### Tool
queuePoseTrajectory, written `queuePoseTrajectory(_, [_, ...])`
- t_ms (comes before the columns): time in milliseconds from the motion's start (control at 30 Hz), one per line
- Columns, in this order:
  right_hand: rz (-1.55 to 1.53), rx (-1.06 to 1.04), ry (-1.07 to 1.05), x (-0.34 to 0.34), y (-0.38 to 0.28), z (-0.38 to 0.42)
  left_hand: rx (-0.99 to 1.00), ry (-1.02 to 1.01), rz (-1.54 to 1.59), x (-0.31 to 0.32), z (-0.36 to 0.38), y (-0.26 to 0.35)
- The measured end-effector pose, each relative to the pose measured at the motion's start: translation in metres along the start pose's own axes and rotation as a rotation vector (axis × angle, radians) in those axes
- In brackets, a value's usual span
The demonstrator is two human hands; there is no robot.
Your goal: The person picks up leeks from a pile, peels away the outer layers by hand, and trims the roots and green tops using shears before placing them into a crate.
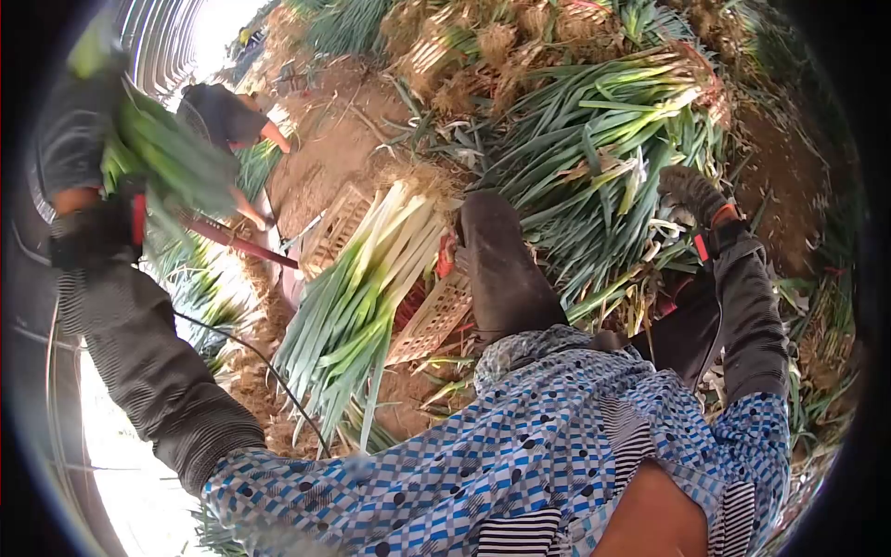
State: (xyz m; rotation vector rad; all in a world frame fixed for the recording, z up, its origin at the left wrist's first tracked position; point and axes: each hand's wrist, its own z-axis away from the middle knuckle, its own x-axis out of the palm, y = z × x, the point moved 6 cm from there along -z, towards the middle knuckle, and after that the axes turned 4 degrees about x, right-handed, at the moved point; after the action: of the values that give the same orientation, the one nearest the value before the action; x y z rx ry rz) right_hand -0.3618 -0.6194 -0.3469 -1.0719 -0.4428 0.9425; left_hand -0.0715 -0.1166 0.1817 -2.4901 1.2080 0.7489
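My left hand (72, 139), in a dark glove, is raised at the far left, closed around a bunch of green onions (172, 162); its leaves are blurred by motion. My right hand (694, 193), also gloved, reaches over the right edge of a large heap of green onions (594, 158). Its fingers look loosely spread, and no item shows in them. Between my arms, a thick bundle of green onions (371, 269) leans across a tan plastic crate (434, 320), with roots at the top and leaves hanging toward me.
Another person (223, 116) bends over at the upper left, beside more green onions. Rooty bundles (501, 46) are piled at the back. Bare soil (339, 111) shows between the piles. My dark-clad knee (506, 269) is beside the crate. A thin dark cord (260, 357) crosses the lower left.
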Motion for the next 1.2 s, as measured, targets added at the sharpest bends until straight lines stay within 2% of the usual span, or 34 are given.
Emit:
queuePoseTrajectory(33, [0.043, 0.006, 0.016, 0.011, -0.001, 0.0, 0.028, -0.04, -0.122, 0.012, 0.006, -0.006])
queuePoseTrajectory(100, [0.021, 0.008, -0.085, 0.023, 0.007, -0.002, 0.089, -0.093, -0.297, 0.049, 0.027, -0.022])
queuePoseTrajectory(133, [0.053, 0.017, -0.061, 0.024, 0.012, -0.002, -0.089, -0.354, -0.471, 0.081, 0.04, -0.059])
queuePoseTrajectory(167, [0.086, 0.025, -0.034, 0.024, 0.016, -0.003, -0.142, -0.506, -0.563, 0.112, 0.058, -0.088])
queuePoseTrajectory(200, [-0.025, 0.057, -0.234, 0.015, 0.032, -0.01, -0.18, -0.596, -0.594, 0.143, 0.082, -0.115])
queuePoseTrajectory(233, [0.811, -0.403, -0.312, 0.027, 0.022, 0.001, -0.21, -0.67, -0.59, 0.181, 0.112, -0.144])
queuePoseTrajectory(267, [1.547, -0.975, -0.016, 0.036, 0.015, 0.019, -0.244, -0.742, -0.574, 0.217, 0.149, -0.168])
queuePoseTrajectory(300, [1.608, -1.142, 0.079, 0.03, 0.029, 0.028, -0.291, -0.809, -0.551, 0.251, 0.191, -0.188])
queuePoseTrajectory(333, [1.498, -1.149, 0.003, 0.008, 0.073, -0.002, -0.348, -0.875, -0.531, 0.284, 0.239, -0.205])
queuePoseTrajectory(400, [1.55, -0.678, -0.022, 0.017, 0.08, -0.003, -0.475, -0.997, -0.466, 0.339, 0.33, -0.219])
queuePoseTrajectory(433, [1.694, -0.572, 0.046, 0.031, 0.079, 0.008, -0.535, -1.033, -0.454, 0.359, 0.366, -0.218])
queuePoseTrajectory(500, [1.72, -0.46, -0.179, 0.055, 0.081, 0.029, -0.636, -1.023, -0.482, 0.385, 0.412, -0.215])
queuePoseTrajectory(533, [1.531, -0.447, -0.09, 0.058, 0.091, 0.031, -0.807, -1.162, -0.259, 0.377, 0.393, -0.203])
queuePoseTrajectory(600, [1.393, -0.348, -0.13, 0.067, 0.132, 0.026, -0.848, -1.259, -0.071, 0.388, 0.399, -0.22])
queuePoseTrajectory(733, [1.348, -0.151, -0.238, 0.067, 0.247, 0.009, -0.833, -1.187, -0.119, 0.402, 0.4, -0.229])
queuePoseTrajectory(833, [1.342, -0.107, -0.316, 0.057, 0.343, -0.007, -0.889, -1.078, -0.134, 0.4, 0.395, -0.226])
queuePoseTrajectory(933, [1.332, -0.041, -0.288, 0.065, 0.269, 0.025, -0.818, -1.11, -0.079, 0.419, 0.402, -0.23])
queuePoseTrajectory(1000, [1.189, -0.062, -0.156, 0.059, 0.222, 0.032, -0.739, -1.048, -0.043, 0.422, 0.391, -0.224])
queuePoseTrajectory(1067, [0.656, -0.023, 0.054, 0.029, 0.195, 0.039, -0.648, -0.96, 0.011, 0.43, 0.377, -0.207])
queuePoseTrajectory(1133, [-0.262, -0.011, 0.209, 0.0, 0.176, 0.052, -0.567, -0.885, 0.019, 0.437, 0.347, -0.18])
queuePoseTrajectory(1167, [-0.606, -0.058, 0.236, -0.011, 0.164, 0.069, -0.508, -0.879, 0.03, 0.454, 0.328, -0.148])
queuePoseTrajectory(1200, [-0.878, -0.131, 0.265, -0.021, 0.153, 0.093, -0.039, -0.627, 0.021, 0.479, 0.307, -0.115])
